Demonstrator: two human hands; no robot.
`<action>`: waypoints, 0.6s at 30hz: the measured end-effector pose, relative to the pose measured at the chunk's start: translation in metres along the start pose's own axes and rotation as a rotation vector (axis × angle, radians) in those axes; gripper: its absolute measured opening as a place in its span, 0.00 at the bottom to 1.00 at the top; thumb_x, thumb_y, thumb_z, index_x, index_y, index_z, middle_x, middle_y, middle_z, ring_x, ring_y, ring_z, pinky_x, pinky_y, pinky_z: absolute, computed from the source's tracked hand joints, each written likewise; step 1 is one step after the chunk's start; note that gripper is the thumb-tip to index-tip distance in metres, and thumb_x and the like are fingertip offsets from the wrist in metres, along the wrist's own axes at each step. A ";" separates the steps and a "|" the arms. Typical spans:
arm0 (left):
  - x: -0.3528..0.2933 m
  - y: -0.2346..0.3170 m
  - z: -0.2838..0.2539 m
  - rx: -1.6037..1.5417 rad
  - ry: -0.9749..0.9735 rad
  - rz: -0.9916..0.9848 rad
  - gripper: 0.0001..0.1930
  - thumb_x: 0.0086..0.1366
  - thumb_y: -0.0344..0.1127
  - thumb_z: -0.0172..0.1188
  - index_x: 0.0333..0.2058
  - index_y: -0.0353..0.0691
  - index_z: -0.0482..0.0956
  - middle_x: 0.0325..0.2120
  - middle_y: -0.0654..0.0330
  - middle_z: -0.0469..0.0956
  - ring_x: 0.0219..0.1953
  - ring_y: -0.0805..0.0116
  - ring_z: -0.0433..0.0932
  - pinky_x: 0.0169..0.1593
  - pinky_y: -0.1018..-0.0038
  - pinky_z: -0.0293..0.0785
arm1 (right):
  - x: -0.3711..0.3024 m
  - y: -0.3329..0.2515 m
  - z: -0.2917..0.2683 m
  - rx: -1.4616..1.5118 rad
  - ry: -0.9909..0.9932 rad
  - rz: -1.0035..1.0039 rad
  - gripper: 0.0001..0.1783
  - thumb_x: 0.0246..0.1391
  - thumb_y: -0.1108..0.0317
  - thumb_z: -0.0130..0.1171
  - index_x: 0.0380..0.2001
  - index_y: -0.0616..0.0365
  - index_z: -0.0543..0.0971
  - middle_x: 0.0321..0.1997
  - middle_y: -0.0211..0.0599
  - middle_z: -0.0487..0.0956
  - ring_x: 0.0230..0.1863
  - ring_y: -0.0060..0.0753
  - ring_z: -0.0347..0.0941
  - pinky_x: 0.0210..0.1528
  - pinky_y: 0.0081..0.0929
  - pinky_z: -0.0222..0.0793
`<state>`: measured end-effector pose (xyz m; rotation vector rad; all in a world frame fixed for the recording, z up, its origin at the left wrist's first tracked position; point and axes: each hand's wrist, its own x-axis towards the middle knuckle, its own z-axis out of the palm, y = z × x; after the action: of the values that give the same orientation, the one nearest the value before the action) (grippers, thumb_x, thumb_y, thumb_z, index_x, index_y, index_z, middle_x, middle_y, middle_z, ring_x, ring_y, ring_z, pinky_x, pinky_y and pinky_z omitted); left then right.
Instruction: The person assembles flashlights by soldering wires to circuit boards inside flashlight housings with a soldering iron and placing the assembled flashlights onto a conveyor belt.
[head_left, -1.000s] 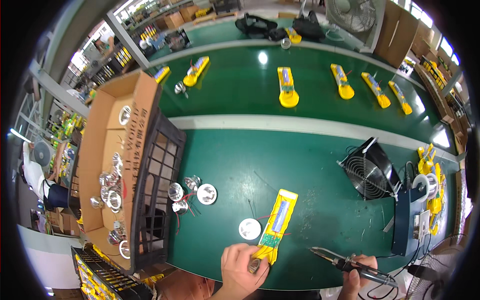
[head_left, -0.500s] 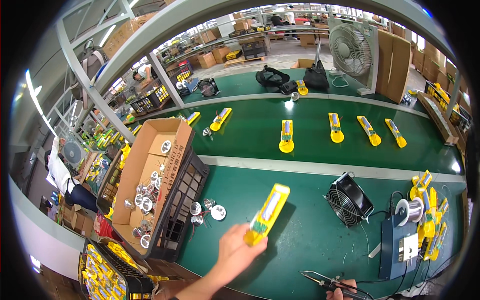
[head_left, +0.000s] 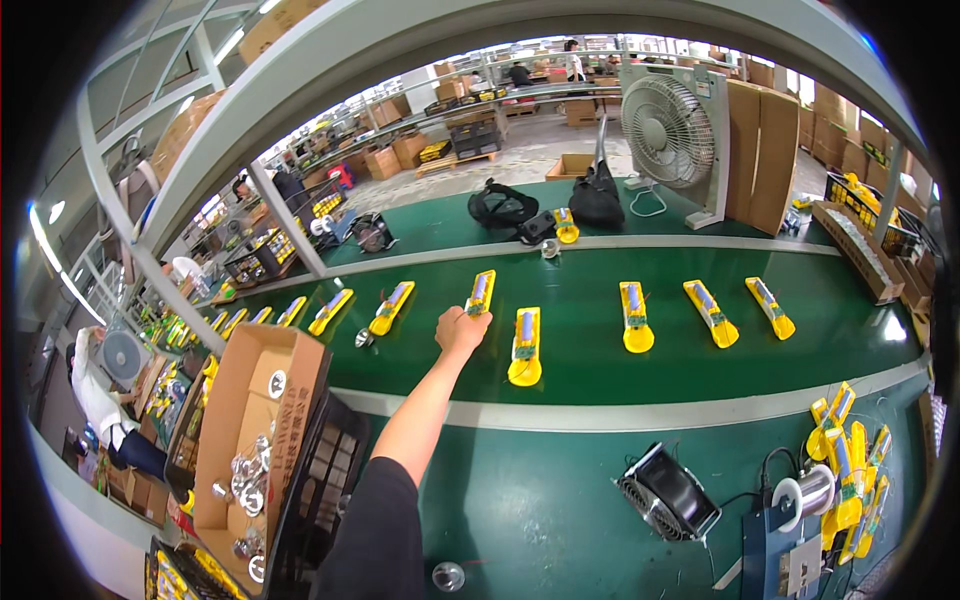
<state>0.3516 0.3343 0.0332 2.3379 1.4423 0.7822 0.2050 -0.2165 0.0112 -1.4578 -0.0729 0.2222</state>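
Note:
My left hand is stretched out over the green belt and closed on the round end of a yellow flashlight housing. A blue-white battery and a green circuit board lie inside that housing. Close to its right is another yellow housing on the belt, and to its left another one lies tilted beside a small silver reflector. More such housings stand in a row along the belt on both sides. My right hand is out of the picture.
A cardboard box of silver reflectors rests on a black crate at left. On the near bench are a small black fan, a blue soldering unit, a solder spool and piled yellow housings. A large fan stands beyond.
My left hand has moved away from me, carrying the flashlight housing from above the near bench to the belt. My right hand and the soldering iron and tweezers have left the view, which has shifted.

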 end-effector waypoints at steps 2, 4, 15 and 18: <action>0.011 0.007 0.014 0.011 -0.004 -0.076 0.21 0.41 0.51 0.61 0.25 0.36 0.75 0.29 0.52 0.76 0.35 0.53 0.74 0.39 0.58 0.69 | 0.005 -0.001 0.002 -0.094 0.017 -0.022 0.11 0.48 0.62 0.50 0.28 0.60 0.67 0.16 0.31 0.69 0.16 0.17 0.59 0.20 0.17 0.59; 0.013 0.018 0.020 0.091 0.002 -0.090 0.22 0.41 0.51 0.62 0.27 0.37 0.75 0.31 0.53 0.76 0.37 0.55 0.74 0.42 0.56 0.66 | 0.008 0.002 0.001 -0.105 0.017 0.029 0.12 0.47 0.62 0.50 0.27 0.60 0.67 0.15 0.30 0.68 0.16 0.17 0.59 0.19 0.16 0.58; -0.064 0.015 -0.016 0.237 -0.699 0.235 0.25 0.56 0.52 0.45 0.28 0.30 0.75 0.29 0.44 0.75 0.35 0.50 0.74 0.37 0.62 0.69 | 0.002 0.013 -0.006 0.086 0.026 -0.024 0.14 0.46 0.63 0.54 0.31 0.60 0.67 0.22 0.34 0.71 0.17 0.18 0.62 0.22 0.15 0.61; -0.081 0.002 -0.005 0.088 -0.506 0.279 0.19 0.58 0.45 0.42 0.28 0.35 0.75 0.29 0.46 0.75 0.35 0.49 0.73 0.37 0.60 0.69 | -0.010 0.013 -0.008 0.106 0.001 -0.083 0.15 0.44 0.63 0.55 0.31 0.61 0.67 0.25 0.36 0.72 0.18 0.20 0.64 0.22 0.16 0.61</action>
<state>0.3213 0.2614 0.0138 2.5830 0.9660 0.1562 0.1951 -0.2247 -0.0017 -1.3463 -0.1188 0.1558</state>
